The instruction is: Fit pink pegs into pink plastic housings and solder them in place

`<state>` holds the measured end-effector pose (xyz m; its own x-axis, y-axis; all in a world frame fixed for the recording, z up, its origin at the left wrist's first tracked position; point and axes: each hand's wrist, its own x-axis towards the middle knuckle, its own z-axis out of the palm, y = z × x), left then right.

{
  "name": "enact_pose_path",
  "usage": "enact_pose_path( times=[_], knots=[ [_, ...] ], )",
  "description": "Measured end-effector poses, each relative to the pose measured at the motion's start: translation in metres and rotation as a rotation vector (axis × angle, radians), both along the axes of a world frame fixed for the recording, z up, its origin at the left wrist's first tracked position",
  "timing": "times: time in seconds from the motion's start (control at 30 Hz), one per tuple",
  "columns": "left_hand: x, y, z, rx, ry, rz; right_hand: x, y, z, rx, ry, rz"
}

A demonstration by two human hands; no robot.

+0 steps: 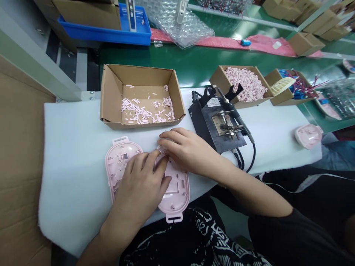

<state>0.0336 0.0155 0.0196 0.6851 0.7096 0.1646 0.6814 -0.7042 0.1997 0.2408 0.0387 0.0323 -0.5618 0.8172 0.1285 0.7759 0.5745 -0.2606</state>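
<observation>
Head view:
- Left hand: fingers curved, resting on pink plastic oval housing.
- Right hand: fingers bunched over housing's top edge (any grip hidden).
- Housing: on white foam pad, just below cardboard box of small pink parts.

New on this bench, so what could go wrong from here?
The right hand works close to the black soldering-iron stand; if the iron is hot, a slip might burn skin or mark the pink plastic casing. A knock to the low cardboard box could also scatter its small pink parts.
</observation>
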Motion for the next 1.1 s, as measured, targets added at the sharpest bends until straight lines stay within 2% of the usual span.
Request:
enact_pose_path(
  times=[0.17, 0.37, 0.6, 0.7, 0.77, 0.8, 0.9, 0.93, 0.97, 1.03, 1.1],
  knots=[
    [0.000, -0.002, -0.002, 0.008, 0.008, 0.012, -0.003, 0.008, -0.009, -0.062, 0.017, 0.009],
    [0.001, 0.000, -0.004, -0.006, 0.014, 0.026, -0.005, 0.019, 0.005, -0.139, -0.098, 0.054],
    [-0.001, 0.001, -0.004, -0.012, 0.007, 0.013, -0.016, 0.026, 0.007, -0.227, -0.191, 0.034],
    [-0.001, 0.001, -0.004, -0.008, 0.001, 0.020, -0.013, 0.015, 0.023, -0.161, -0.128, 0.055],
    [-0.002, 0.002, -0.006, 0.006, -0.012, 0.011, 0.007, 0.003, 0.041, -0.041, 0.010, -0.010],
    [-0.003, 0.003, -0.007, 0.016, -0.017, 0.012, 0.024, -0.003, 0.051, 0.060, 0.088, -0.105],
    [-0.005, 0.005, -0.014, 0.057, -0.027, 0.031, 0.089, -0.011, 0.068, 0.384, 0.205, -0.539],
    [-0.006, 0.006, -0.015, 0.073, -0.032, 0.035, 0.112, -0.010, 0.068, 0.385, 0.187, -0.631],
    [-0.006, 0.006, -0.017, 0.082, -0.034, 0.039, 0.133, -0.008, 0.066, 0.302, 0.156, -0.669],
    [-0.005, 0.007, -0.016, 0.071, -0.024, 0.046, 0.167, 0.001, 0.055, 0.035, 0.102, -0.635],
    [-0.003, 0.006, -0.013, 0.033, 0.014, 0.065, 0.184, 0.010, 0.040, -0.118, 0.097, -0.580]
  ],
)
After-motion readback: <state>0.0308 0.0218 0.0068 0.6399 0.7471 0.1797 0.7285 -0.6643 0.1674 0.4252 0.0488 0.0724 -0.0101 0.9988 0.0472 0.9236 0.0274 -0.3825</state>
